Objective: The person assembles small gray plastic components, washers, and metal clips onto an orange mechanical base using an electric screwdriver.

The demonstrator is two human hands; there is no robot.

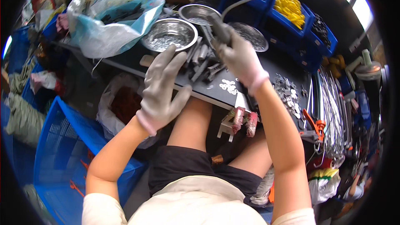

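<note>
My right hand, in a pale grey glove with a pink cuff, is closed around a dark grey elongated part, slightly blurred, above the table. My left hand, gloved the same way, hovers over the table's front edge with fingers apart and nothing in it. Between the two hands lies a pile of grey and black elongated parts. Behind the pile stand a metal bowl of small shiny pieces and a second metal bowl. A third bowl is partly hidden by my right hand.
Small white rings lie near the front edge, by two red-wrapped handles. Loose metal pieces, an orange-handled tool and long rods are at right. Blue bins, a plastic bag and a blue crate surround me.
</note>
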